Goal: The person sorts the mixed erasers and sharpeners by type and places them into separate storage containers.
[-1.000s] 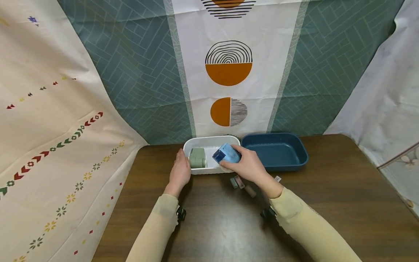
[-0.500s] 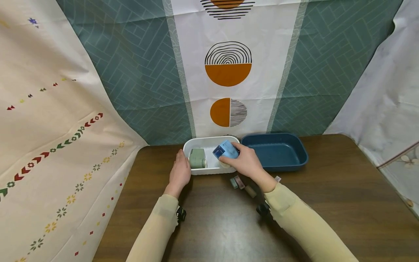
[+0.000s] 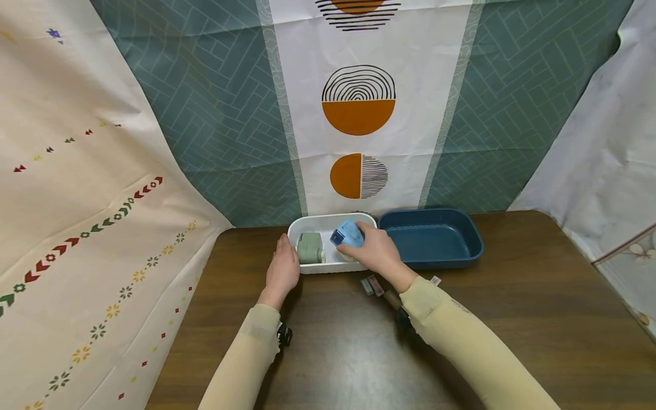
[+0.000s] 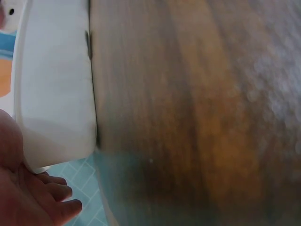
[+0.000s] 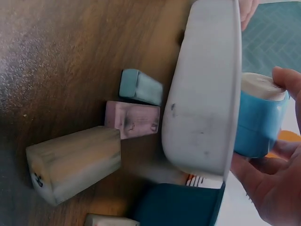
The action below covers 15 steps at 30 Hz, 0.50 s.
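A white rectangular tray [image 3: 328, 269] stands at the back of the table. My left hand [image 3: 282, 266] rests its fairly straight fingers against the tray's left end. Inside, at the left, lies a green boxy case [image 3: 310, 248] with a small white knob. My right hand [image 3: 378, 250] grips a light blue rounded case [image 3: 349, 232] with a dark blue end. In the right wrist view, the blue case [image 5: 259, 125] shows a whitish round part between thumb and fingers, just beyond the tray wall. Whether it touches the tray floor is hidden.
A dark blue tray [image 3: 430, 263] stands right of the white one. In front lie small blocks: teal [image 5: 140, 87], pink [image 5: 134, 118] and a longer tan one [image 5: 77, 162]. Another pale block [image 5: 110, 220] shows at the lower edge. A patterned cloth [image 3: 359, 136] hangs behind.
My right hand has moved slightly left over the white tray with the blue case, its forearm swinging left too. The left hand stays against the tray's end.
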Available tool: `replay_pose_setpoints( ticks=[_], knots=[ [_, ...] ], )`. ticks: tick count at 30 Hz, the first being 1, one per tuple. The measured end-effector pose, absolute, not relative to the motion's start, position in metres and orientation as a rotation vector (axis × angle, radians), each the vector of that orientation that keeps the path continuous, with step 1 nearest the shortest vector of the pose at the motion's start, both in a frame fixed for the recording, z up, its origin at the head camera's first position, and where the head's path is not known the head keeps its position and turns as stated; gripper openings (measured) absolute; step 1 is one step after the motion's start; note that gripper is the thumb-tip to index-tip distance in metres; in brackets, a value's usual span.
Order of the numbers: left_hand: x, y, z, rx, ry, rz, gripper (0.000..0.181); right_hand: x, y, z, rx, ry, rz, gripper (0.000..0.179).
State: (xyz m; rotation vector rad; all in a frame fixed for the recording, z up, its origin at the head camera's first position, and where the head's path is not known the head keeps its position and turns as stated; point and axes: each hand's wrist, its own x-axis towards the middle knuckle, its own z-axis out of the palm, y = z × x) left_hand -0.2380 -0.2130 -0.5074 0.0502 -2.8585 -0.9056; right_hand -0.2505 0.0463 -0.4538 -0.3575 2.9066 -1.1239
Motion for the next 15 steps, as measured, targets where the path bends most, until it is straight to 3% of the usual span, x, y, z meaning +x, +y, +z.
replay_pose_setpoints(
  ticks=[15],
  knots=[
    [-0.237,-0.214,-0.507,0.065,-2.877,-0.905,0.059,-0.267,0.022,-0.462,-0.168,2.976,-0.853,0.076]
  ],
)
